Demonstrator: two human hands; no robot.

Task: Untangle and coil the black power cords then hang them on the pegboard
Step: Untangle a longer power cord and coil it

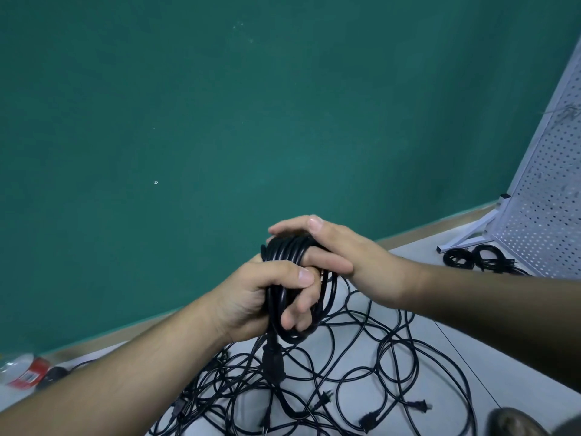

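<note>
Head: left grip (251, 297) (right (339, 250) too) round coil (287, 251)

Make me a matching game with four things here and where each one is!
Things: 1 coiled cord; 2 pegboard; 3 bottle; 4 tangled cords.
Places: A far left; B gripped by the left hand and right hand; C spread out on the floor below the hands; D far right.
Pairs: 1-B, 2-D, 3-A, 4-C.

One left hand (264, 297), one right hand (342, 256), one held coil (287, 250), two floor coils (459, 260), one pegboard (547, 199).
</note>
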